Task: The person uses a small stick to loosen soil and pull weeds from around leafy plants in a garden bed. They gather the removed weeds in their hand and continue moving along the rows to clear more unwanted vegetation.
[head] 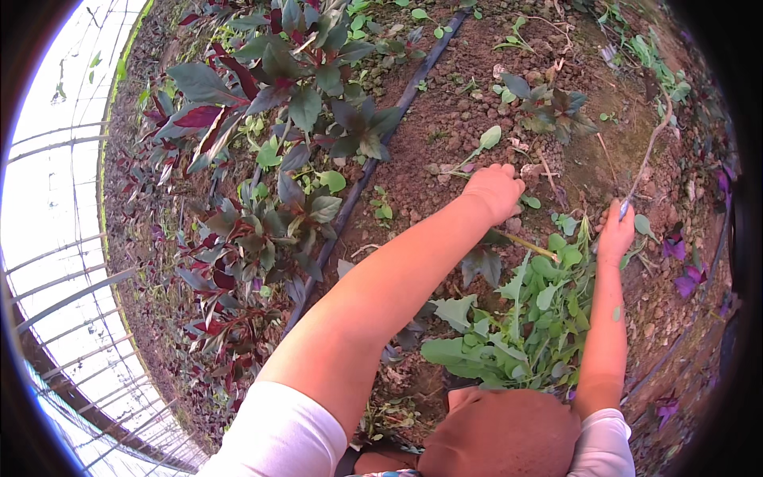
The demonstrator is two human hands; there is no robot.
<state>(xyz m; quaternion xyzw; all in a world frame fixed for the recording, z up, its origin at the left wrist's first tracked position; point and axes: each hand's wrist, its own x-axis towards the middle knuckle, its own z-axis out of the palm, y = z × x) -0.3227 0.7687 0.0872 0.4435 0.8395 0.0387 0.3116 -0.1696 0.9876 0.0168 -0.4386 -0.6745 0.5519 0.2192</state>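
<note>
My left hand (493, 189) reaches down to the brown soil with its fingers curled and mostly hidden behind the back of the hand. Beside its fingertips is a small green weed (487, 141); whether I grip its stem cannot be told. My right hand (616, 234) is closed around a slim tool with a silvery metal part (624, 208) showing above the fingers. A thin, curved brown stem (651, 143) runs up from that spot; whether it is joined to the tool is unclear. Left of my right forearm lies a heap of leafy green weeds (536, 322).
A black drip irrigation pipe (381, 152) crosses the bed, with dark red-leaved plants (307, 77) beyond it to the left. A small dark-leaved plant (557, 107) grows ahead of my hands. Purple-leaved plants (688, 280) stand at right. My knee (501, 432) is close below the weeds.
</note>
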